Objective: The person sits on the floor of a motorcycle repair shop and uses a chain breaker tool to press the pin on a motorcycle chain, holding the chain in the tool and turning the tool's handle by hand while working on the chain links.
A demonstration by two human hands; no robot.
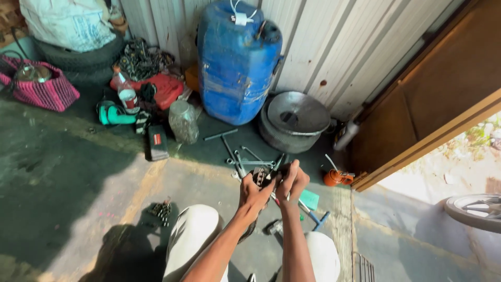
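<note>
My left hand [253,192] and my right hand [293,183] are raised together above my knees, both closed around a small dark metal part [262,176] with a thin tool shaft running under it. The fingers hide most of the part. Below the hands a dark chain or belt [248,231] hangs down near my left knee. Several wrenches and a T-handle tool [229,148] lie on the concrete floor just beyond my hands.
A blue plastic drum [237,60] stands against the corrugated wall, a metal basin on a tyre [296,117] beside it. An orange oil can [336,177], clear plastic bottle [183,121], black case [157,142], red container [164,87], pink bag [44,90] and stacked tyres surround. A wheel [477,209] lies right.
</note>
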